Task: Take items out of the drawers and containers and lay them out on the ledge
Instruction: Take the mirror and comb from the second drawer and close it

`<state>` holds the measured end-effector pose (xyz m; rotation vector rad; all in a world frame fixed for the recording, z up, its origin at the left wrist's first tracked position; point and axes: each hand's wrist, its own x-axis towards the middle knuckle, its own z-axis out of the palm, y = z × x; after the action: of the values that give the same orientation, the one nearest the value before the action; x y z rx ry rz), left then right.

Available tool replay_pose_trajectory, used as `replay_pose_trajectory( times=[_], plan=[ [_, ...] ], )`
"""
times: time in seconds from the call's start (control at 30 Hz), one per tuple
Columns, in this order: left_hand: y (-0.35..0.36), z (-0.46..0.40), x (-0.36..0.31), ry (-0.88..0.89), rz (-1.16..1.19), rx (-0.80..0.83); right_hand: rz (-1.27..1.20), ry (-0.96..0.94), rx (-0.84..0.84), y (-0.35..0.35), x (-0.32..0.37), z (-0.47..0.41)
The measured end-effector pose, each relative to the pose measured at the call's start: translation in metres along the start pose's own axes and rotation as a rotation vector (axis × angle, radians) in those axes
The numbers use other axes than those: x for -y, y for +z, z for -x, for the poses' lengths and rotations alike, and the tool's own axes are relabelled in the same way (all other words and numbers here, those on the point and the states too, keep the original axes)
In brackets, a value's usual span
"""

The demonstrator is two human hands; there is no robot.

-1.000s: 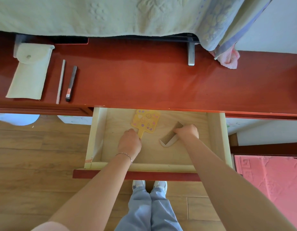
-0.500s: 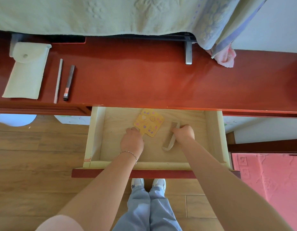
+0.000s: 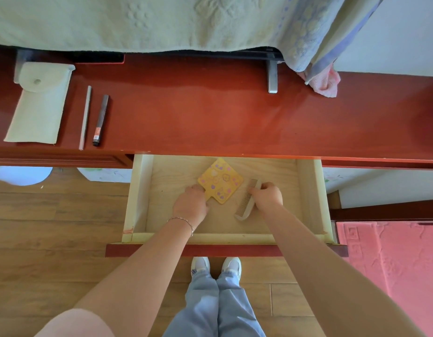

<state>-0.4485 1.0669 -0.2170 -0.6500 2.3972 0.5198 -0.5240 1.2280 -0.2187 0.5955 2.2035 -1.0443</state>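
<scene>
A person in pale blue trousers (image 3: pixel 215 310) stands at an open drawer (image 3: pixel 307 195), both hands inside it. The left hand (image 3: pixel 190 206) grips the short handle of a yellow square hand mirror (image 3: pixel 220 181) lying at the drawer's middle; the right hand (image 3: pixel 267 197) pinches a beige comb (image 3: pixel 247 200) just right of the mirror. Beyond the drawer, on the red ledge (image 3: pixel 222 113), far to its left, lie a dark pen (image 3: pixel 101 119), a grey stick (image 3: pixel 85 117) and a pale pouch (image 3: pixel 39 103).

Open drawer (image 3: pixel 140 195) below ledge (image 3: pixel 210 117), paddle (image 3: pixel 220 181) left of comb (image 3: pixel 247 203) inside, pouch (image 3: pixel 40 105) and two sticks (image 3: pixel 85 117) on ledge's left end.
</scene>
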Motion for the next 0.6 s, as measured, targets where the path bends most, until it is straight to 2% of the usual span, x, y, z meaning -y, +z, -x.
replay_pose_trajectory(
  times=[0.27, 0.37, 0.5, 0.6],
  plan=[
    [-0.019, 0.01, 0.017, 0.165, 0.125, 0.05, -0.053, -0.095, 0.112, -0.015, 0.002, 0.018],
    [-0.037, 0.021, 0.021, 0.222, 0.175, 0.083, -0.115, -0.136, 0.258, -0.03, 0.011, 0.032],
    [-0.063, 0.037, 0.032, 0.289, 0.165, 0.211, -0.296, -0.199, 0.572, -0.058, 0.035, 0.05],
    [-0.083, 0.049, 0.038, 0.314, 0.214, 0.28, -0.226, -0.307, 0.601, -0.069, 0.062, 0.054]
  ],
)
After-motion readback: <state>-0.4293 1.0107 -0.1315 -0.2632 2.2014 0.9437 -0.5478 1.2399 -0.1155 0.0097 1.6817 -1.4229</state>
